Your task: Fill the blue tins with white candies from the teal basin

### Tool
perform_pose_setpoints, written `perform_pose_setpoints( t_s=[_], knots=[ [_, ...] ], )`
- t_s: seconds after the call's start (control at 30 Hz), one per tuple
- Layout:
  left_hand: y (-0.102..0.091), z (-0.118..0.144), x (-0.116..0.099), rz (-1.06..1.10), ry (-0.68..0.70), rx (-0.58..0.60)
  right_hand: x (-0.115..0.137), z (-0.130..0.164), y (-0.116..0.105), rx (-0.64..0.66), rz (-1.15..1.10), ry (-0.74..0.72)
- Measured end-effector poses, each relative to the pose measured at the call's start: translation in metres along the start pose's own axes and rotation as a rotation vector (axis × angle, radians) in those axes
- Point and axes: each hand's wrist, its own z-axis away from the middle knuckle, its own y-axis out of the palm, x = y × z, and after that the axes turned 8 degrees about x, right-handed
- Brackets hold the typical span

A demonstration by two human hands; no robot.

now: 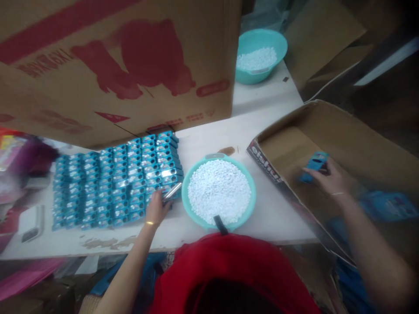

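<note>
My left hand (157,209) is closed on a shiny silver metal tool (172,192), blurred, its exact kind unclear. It is at the front right corner of the rows of small blue boxes (118,183), which stand packed together with dark round holes showing. Beside it, a turquoise basin (186,208) is full of small white pellets (219,189), with a dark handle or strip (220,224) at its near rim. My right hand (330,179) grips a small blue box (314,165) over an open cardboard carton (294,139). Blurred blue packs (389,206) lie inside the carton.
A big cardboard box (118,65) with red print rises behind the blue boxes. Another turquoise basin (250,77) with white pellets stands at the far end of the white table (278,218). On the left are a white device (31,223) and colourful bags (16,157).
</note>
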Motion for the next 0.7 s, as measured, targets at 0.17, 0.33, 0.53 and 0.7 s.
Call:
perform_pose_setpoints(
  t_s=[0.17,0.33,0.53,0.7],
  knots=[
    [-0.008,0.031,-0.026,0.111,0.276,0.204,0.042,0.098,0.007,0.284,-0.596,0.075],
    [0.009,0.045,-0.083,-0.15,0.309,0.431,0.035,0.164,0.042,0.543,-0.599,0.284],
    [0.059,0.028,-0.13,-0.091,0.254,0.344,-0.008,0.184,0.101,0.532,-0.413,0.366],
    [0.09,0.009,-0.152,0.064,0.265,0.26,-0.013,0.192,0.137,0.647,-0.329,0.364]
  ],
)
